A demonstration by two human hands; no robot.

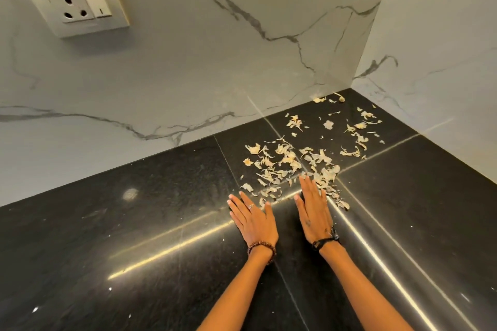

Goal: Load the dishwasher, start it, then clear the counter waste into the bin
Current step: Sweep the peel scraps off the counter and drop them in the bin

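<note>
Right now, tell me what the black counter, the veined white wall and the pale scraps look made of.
Black counter: polished stone, probably granite; speckled, mirror-like glare, slab joints. Veined white wall: marble or marble-look tile; grey veins, soft sheen. Pale scraps: thin, dry, papery flakes, possibly garlic or onion skin.

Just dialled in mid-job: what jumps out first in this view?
Pale dry peelings lie scattered over the black counter, spreading back to the corner where the marble walls meet. Both hands lie flat on the counter at the near edge of that litter: the left hand beside it, the right hand with fingertips among the scraps. A wall socket sits at upper left.
</note>
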